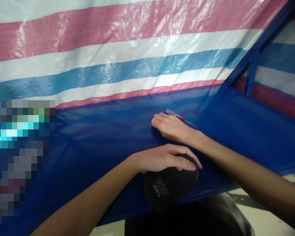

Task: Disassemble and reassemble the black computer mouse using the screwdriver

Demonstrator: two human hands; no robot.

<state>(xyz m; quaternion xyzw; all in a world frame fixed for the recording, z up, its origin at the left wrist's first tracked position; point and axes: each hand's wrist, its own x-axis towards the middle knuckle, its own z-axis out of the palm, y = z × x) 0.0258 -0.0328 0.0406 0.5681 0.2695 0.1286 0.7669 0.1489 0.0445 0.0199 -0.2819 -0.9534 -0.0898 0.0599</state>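
Observation:
My left hand [169,159] is wrapped round a black computer mouse [170,186], thumb and fingers over its upper end. The mouse's underside, with printed white label text and a small round spot near the thumb, faces me. It is tilted above the front edge of the blue table [108,137]. Farther back, my right hand [172,126] rests low over the table with its fingers curled in; what they hold, if anything, is hidden. Along that hand's far side lies a screwdriver [178,116] with a clear purplish handle, a red collar and a thin metal shaft pointing right.
A striped red, white and blue plastic sheet [113,55] hangs behind the table. A blue metal frame post [252,72] stands at the right. Blurred-out blocks [17,147] cover the left side. My dark-clothed lap [182,219] is below the front edge.

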